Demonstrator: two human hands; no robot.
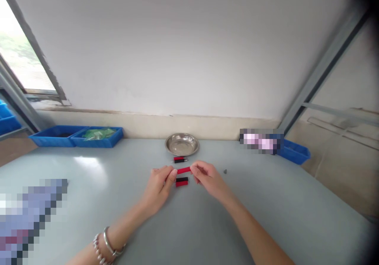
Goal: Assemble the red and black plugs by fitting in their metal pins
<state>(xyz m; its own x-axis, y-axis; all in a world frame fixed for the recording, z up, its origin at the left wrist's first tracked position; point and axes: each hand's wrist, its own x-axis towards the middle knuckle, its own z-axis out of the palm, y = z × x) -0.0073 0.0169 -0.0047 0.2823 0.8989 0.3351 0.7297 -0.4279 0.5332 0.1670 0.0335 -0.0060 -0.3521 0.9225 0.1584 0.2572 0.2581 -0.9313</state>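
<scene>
Both hands pinch a slim red rod-shaped piece held level above the table; its exact kind is too small to tell. My left hand grips one end between thumb and fingers. At the other end, my right hand has its fingertips closed on it. Just below the held piece lie a black rod-shaped piece and a red one, side by side. Beyond the hands rests a red and black pair with metal tips, in front of a round steel dish.
Blue bins stand at the back left, one with a green plastic bag in it. Another blue bin is at the back right, beside a blurred-out item. A small dark bit lies right of my right hand.
</scene>
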